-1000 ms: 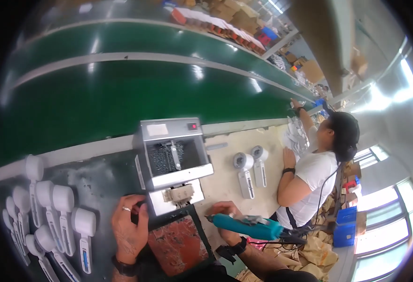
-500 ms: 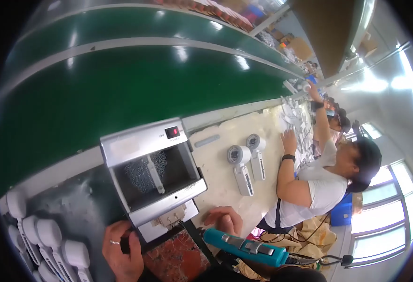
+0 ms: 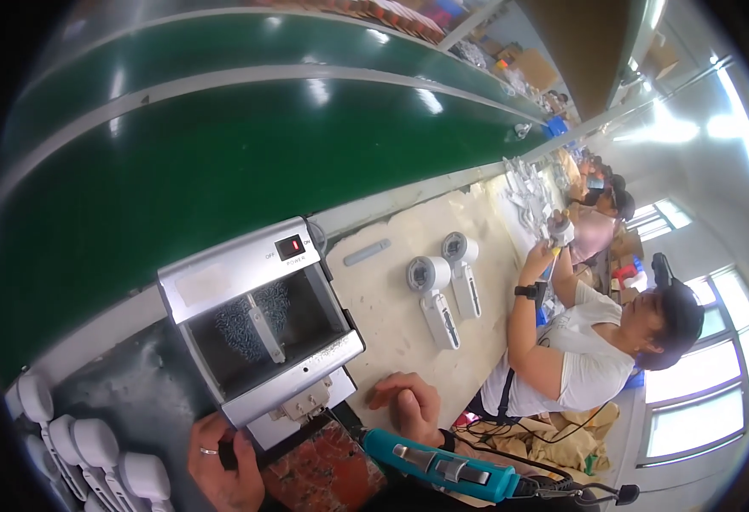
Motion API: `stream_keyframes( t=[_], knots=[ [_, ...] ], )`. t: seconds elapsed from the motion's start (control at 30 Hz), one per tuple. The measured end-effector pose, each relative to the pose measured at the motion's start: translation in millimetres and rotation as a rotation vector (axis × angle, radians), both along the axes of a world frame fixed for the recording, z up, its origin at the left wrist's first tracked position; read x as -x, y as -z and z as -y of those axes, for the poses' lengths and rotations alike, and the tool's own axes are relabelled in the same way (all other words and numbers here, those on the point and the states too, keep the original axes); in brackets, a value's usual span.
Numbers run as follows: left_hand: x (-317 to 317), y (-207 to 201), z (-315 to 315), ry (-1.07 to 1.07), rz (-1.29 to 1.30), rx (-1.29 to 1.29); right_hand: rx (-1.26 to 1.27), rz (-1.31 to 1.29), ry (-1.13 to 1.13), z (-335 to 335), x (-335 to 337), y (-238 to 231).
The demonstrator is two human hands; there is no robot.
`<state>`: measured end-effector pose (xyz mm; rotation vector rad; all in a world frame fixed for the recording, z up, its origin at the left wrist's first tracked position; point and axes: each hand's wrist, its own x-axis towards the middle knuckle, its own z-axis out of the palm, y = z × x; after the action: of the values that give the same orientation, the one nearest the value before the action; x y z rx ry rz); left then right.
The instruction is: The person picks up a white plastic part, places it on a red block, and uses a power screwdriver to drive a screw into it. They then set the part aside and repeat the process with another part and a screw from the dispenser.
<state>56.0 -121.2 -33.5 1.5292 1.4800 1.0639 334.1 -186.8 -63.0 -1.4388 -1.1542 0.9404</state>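
Note:
A silver screw feeder (image 3: pixel 221 275) with a dark tray of small screws (image 3: pixel 240 328) stands before me. My left hand (image 3: pixel 223 461) is closed round its near left corner; the fingertips are partly hidden there. My right hand (image 3: pixel 410 404) rests on the worktop near the feeder's right side, fingers curled and thumb folded in, with nothing visible in it. A teal electric screwdriver (image 3: pixel 443 465) lies across the front of my right wrist, its tip toward the feeder. Two white handheld fans (image 3: pixel 440 317) (image 3: pixel 464 273) lie beyond my right hand.
Several more white handheld fans (image 3: pixel 93 444) lie at the left. A grey strip (image 3: pixel 367 251) lies beside the feeder. Behind runs a green conveyor belt (image 3: pixel 306 154). At the right a co-worker in a white shirt (image 3: pixel 562 358) handles a white part near a pile of white parts (image 3: pixel 528 192).
The feeder has shifted slightly left, with my left hand staying at its corner. The co-worker's reaching arm has come back from the belt, and both their hands are now together at a white part.

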Motion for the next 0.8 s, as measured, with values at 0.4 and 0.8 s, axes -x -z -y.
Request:
stream_keyframes(
  t=[0.4, 0.8],
  knots=[
    [1.2, 4.5, 2.5, -0.004, -0.011, -0.007, -0.005, 0.005, 0.009, -1.2, -0.3, -1.1],
    [0.4, 1.5, 1.0, -0.024, -0.010, 0.029, 0.002, 0.142, -0.008, -6.2, 1.7, -6.1]
  ],
)
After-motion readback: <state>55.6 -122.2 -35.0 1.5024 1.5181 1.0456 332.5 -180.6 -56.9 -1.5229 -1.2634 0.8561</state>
